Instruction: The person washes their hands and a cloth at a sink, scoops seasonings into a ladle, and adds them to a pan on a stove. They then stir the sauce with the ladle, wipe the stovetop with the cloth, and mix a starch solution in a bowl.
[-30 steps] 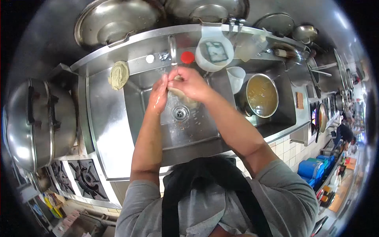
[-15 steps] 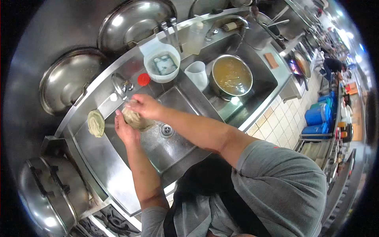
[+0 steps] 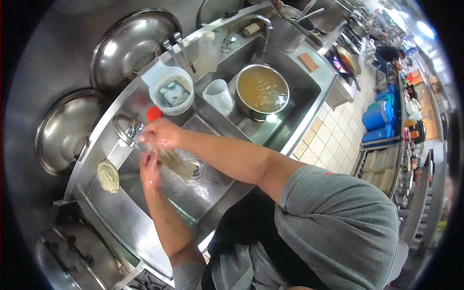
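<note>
A wet beige cloth hangs down from between my hands over the left sink basin, close to its drain. My right hand is closed round the cloth's upper end, just beside the curved tap. Below it my left hand has its fingers pressed against the same cloth. Part of the grip is hidden by the fingers and blurred. A second folded beige cloth lies on the steel counter to the left.
A white container with a green-and-white pad, a red lid and a bottle stand behind the basin. The right basin holds a white jug and a pot of yellowish liquid. A person bends over at the far right.
The view has turned, with the sink now slanting. My hands have stayed near the tap, and the cloth, bunched up half a second ago, now hangs longer toward the drain.
</note>
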Demonstrator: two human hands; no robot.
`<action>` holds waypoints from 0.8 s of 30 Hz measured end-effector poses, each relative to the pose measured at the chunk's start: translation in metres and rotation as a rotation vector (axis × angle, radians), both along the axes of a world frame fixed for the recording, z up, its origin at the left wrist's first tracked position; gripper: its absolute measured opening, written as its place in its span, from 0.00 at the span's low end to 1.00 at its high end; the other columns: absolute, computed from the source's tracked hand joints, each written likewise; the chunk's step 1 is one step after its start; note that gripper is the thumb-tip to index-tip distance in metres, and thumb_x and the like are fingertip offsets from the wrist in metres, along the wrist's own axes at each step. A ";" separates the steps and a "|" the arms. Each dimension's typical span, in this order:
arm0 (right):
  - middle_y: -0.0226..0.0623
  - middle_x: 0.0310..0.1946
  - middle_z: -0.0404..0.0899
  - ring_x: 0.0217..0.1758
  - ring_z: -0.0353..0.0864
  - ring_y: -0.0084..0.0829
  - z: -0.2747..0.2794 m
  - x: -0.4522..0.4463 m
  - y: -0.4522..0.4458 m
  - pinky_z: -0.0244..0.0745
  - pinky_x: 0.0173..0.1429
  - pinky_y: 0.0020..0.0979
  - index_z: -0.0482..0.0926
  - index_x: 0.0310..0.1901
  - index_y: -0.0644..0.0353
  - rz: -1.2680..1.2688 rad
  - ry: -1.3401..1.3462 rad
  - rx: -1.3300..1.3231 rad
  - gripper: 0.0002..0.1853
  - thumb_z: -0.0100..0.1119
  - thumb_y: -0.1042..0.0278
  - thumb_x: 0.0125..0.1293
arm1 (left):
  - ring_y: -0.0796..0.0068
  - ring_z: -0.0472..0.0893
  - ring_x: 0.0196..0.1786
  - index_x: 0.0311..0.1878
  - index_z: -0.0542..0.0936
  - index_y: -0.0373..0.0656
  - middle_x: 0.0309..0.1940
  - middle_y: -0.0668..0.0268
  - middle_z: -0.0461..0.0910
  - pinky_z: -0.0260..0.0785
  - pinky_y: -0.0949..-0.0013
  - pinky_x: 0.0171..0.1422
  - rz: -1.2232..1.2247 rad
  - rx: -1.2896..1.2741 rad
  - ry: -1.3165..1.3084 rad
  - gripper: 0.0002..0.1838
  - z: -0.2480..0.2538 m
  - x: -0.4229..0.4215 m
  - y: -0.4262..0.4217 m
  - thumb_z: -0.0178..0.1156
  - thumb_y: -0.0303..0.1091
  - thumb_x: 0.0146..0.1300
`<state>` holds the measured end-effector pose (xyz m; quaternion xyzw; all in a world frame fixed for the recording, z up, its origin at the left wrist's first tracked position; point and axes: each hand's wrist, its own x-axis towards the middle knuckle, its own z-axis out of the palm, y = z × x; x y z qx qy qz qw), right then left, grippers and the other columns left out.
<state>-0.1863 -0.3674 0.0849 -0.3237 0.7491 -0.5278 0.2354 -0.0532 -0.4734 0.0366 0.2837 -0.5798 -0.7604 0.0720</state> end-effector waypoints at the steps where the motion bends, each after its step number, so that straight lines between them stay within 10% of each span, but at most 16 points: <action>1: 0.51 0.32 0.80 0.35 0.80 0.48 -0.001 0.004 -0.001 0.73 0.40 0.44 0.78 0.32 0.63 0.020 0.099 -0.033 0.18 0.58 0.53 0.65 | 0.72 0.78 0.46 0.46 0.76 0.39 0.45 0.63 0.78 0.71 0.68 0.50 -0.009 0.060 0.134 0.10 0.007 0.000 0.001 0.58 0.35 0.68; 11: 0.50 0.34 0.80 0.41 0.80 0.53 0.010 0.057 -0.017 0.73 0.47 0.48 0.77 0.39 0.59 -0.045 0.173 0.068 0.18 0.53 0.50 0.66 | 0.68 0.79 0.47 0.48 0.73 0.37 0.44 0.59 0.77 0.74 0.65 0.50 0.391 0.264 0.341 0.21 -0.007 -0.017 0.005 0.44 0.48 0.74; 17: 0.49 0.33 0.81 0.40 0.81 0.52 -0.022 0.019 -0.006 0.74 0.44 0.48 0.79 0.35 0.58 0.002 0.317 0.096 0.17 0.52 0.51 0.66 | 0.72 0.78 0.47 0.48 0.75 0.38 0.46 0.63 0.77 0.71 0.67 0.52 0.228 0.020 0.215 0.13 0.041 -0.011 0.023 0.53 0.38 0.70; 24: 0.48 0.38 0.82 0.43 0.81 0.48 0.013 0.012 -0.013 0.74 0.48 0.43 0.80 0.41 0.57 0.152 0.227 0.075 0.15 0.53 0.53 0.67 | 0.72 0.75 0.55 0.60 0.74 0.36 0.53 0.62 0.77 0.65 0.68 0.60 0.130 -0.042 0.187 0.20 -0.032 0.005 0.004 0.58 0.35 0.67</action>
